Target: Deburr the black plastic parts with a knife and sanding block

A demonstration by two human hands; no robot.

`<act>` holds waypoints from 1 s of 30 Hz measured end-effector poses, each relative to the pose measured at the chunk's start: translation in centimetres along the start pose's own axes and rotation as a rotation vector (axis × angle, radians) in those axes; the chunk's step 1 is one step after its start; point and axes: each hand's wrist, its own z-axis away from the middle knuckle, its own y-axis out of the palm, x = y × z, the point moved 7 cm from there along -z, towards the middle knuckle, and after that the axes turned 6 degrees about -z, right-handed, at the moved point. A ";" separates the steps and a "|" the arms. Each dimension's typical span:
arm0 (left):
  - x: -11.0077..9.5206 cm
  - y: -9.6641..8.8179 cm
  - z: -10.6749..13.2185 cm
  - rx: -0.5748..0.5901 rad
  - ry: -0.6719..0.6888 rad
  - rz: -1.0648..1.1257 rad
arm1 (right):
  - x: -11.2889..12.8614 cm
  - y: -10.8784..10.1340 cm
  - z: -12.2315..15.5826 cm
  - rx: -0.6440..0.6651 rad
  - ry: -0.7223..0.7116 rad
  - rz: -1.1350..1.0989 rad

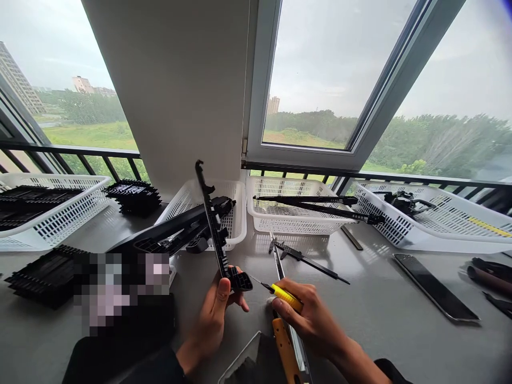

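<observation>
My left hand (216,306) is closed around the lower end of a long black plastic strip (214,226), which stands tilted upward with clips and ribs along its side. The strip's wide foot (239,281) points to the right, just above my fingers. In my right hand (316,314) I grip a yellow-handled tool (287,297) with a black collar and a thin pointed metal tip. That tip is close to the strip's foot; whether it touches I cannot tell. Below my right hand lies an orange tool with holes in its handle (285,349), beside a long metal strip (298,344).
A caliper (310,260) lies ahead on the grey table. White baskets (296,224) with black parts line the window side. Stacked black parts (46,274) are at the left, near a pixelated patch. A dark phone-like slab (436,288) lies at the right.
</observation>
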 end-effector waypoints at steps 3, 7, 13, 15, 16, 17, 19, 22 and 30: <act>0.8 0.5 -0.1 0.090 -0.028 0.075 | -0.1 0.3 -0.2 0.087 0.025 0.042; 1.6 0.7 -0.3 0.147 -0.067 0.104 | -0.1 0.0 -0.2 0.089 0.042 0.071; 1.0 1.0 -0.1 0.161 -0.097 0.115 | -0.1 -0.1 -0.2 0.100 0.054 0.048; 0.8 1.1 0.0 0.163 -0.122 0.105 | -0.1 0.0 -0.2 0.107 0.058 0.039; 0.7 1.0 0.0 0.159 -0.132 0.102 | -0.2 -0.1 -0.2 0.102 0.061 0.043; 0.7 1.0 0.0 0.156 -0.139 0.100 | -0.2 -0.1 -0.2 0.096 0.065 0.048; 0.7 0.9 0.0 0.151 -0.141 0.099 | -0.2 -0.1 -0.2 0.091 0.068 0.056; 1.1 0.7 -0.2 0.141 -0.139 0.097 | 0.0 0.0 -0.1 0.112 0.070 0.064; 1.2 0.7 -0.2 0.120 -0.151 0.143 | 0.4 -0.1 -0.1 0.141 0.058 0.083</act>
